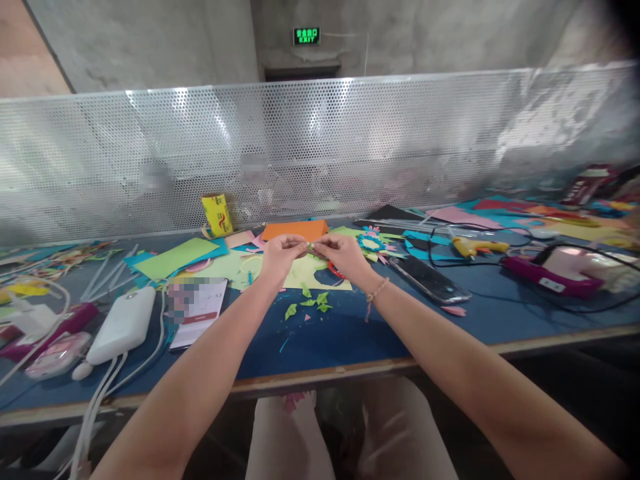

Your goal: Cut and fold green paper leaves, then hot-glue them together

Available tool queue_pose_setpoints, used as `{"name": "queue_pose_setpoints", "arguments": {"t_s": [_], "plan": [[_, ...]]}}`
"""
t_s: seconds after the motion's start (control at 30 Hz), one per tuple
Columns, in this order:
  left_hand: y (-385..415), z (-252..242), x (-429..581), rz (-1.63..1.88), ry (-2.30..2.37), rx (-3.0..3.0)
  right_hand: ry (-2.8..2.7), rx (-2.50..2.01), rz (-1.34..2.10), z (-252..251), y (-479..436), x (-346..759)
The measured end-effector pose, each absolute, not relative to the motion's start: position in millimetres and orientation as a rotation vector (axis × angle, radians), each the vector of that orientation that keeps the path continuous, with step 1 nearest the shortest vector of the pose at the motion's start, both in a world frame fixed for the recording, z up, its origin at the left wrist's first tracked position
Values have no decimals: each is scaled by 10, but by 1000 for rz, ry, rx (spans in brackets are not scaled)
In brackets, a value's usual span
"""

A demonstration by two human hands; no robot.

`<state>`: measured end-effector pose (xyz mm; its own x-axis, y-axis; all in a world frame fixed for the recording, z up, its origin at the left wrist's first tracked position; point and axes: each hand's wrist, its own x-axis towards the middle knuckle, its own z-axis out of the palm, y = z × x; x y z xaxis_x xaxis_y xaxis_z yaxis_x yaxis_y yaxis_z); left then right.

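Fingertip to fingertip, my left hand (281,255) and my right hand (345,253) pinch a small green piece of paper (311,247) between them, above the middle of the desk. Most of the piece is hidden by the fingers. On the desk just below lie several small green folded paper pieces (320,301). Behind the hands are an orange paper sheet (295,231) and pale green paper (295,277). Close to my right hand sit a blue and pink paper flower (371,241) and red-handled scissors (336,270), partly covered by the hand.
A phone (197,313) and white power bank (124,325) with cables lie left. To the right are a dark phone (430,279), a yellow glue gun (477,247) and a purple power strip (553,277). A perforated metal screen (310,147) stands along the desk's back; a yellow packet (217,215) leans there.
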<state>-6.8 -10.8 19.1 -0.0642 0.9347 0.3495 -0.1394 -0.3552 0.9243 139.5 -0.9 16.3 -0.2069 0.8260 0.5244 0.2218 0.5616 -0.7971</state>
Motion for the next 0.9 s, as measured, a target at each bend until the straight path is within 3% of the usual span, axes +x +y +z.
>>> {"name": "queue_pose_setpoints", "arguments": {"t_s": [0.6, 0.9], "plan": [[-85, 149, -63, 1588, 957, 1437, -1719, -928, 685, 154, -15, 1384], [-136, 191, -36, 1583, 1039, 1536, -1846, -940, 450, 206, -56, 1405]]}}
